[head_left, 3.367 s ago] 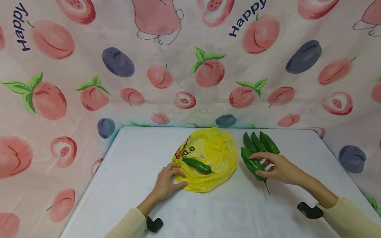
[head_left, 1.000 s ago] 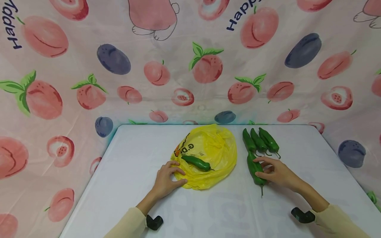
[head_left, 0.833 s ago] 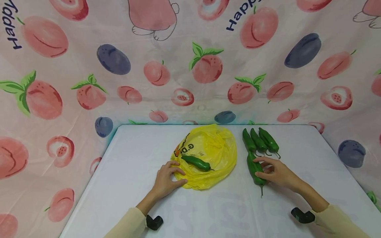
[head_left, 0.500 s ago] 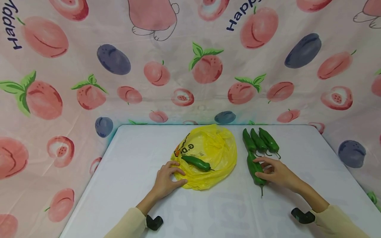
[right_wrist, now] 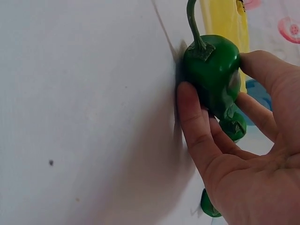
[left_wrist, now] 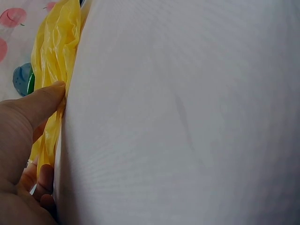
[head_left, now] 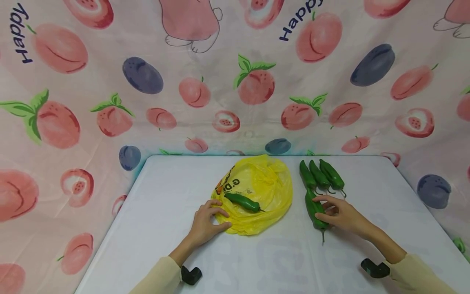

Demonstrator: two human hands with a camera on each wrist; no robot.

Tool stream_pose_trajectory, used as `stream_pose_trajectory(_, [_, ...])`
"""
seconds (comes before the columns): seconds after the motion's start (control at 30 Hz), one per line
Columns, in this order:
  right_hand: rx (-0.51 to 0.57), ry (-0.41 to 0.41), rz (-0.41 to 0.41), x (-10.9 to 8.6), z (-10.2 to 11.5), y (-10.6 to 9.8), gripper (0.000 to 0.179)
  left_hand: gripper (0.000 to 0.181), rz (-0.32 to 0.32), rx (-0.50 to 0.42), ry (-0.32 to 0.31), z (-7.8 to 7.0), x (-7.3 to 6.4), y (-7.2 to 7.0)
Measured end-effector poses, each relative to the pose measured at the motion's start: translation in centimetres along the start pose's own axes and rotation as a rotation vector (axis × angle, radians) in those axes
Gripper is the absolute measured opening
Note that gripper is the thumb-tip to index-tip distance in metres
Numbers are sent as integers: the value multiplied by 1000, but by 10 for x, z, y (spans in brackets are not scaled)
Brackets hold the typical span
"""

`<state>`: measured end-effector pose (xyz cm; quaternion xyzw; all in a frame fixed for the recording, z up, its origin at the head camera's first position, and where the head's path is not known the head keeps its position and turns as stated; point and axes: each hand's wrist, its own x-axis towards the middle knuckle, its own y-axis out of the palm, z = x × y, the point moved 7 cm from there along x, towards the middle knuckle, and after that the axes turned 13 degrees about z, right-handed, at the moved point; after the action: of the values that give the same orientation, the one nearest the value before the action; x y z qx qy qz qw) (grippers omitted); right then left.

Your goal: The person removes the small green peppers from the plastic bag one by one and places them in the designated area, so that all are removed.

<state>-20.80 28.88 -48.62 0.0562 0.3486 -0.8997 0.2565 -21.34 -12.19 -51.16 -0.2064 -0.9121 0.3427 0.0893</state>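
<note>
A yellow plastic bag with dark print lies flattened on the white table, with one green chili pepper on top. My left hand rests at the bag's near left edge, thumb and fingers spread apart; in the left wrist view the thumb touches the crinkled plastic. My right hand holds another green chili pepper between thumb and fingers, its stem toward me. The right wrist view shows the fingers along both sides of this pepper, low beside the table surface.
Behind the held pepper, three more green chili peppers lie side by side, tips pointing away. The white table meets a fruit-printed cloth at its back edge. Dark devices sit at both wrists.
Since the oldest frame, the right hand has shifted the pepper slightly nearer and straightened it, and the stems behind now show. Over the last second both hands stay still; the view shifts slightly.
</note>
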Motion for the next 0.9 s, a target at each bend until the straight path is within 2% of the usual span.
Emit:
stream_pose_trajectory(0.27, [-24, -1, 28, 0, 0, -2, 54, 18, 2, 13, -3, 0, 0, -1])
stream_pose_trajectory(0.57, [45, -30, 116, -7, 7, -5, 62, 18, 3, 14, -2, 2, 2, 0])
stream_pose_trajectory(0.8, [-145, -79, 108, -13, 20, -14, 65, 18, -7, 16, 4, 3, 1, 1])
stream_pose_trajectory(0.9, [-185, -80, 107, -15, 24, -16, 65, 18, -8, 16, 7, 2, 1, 1])
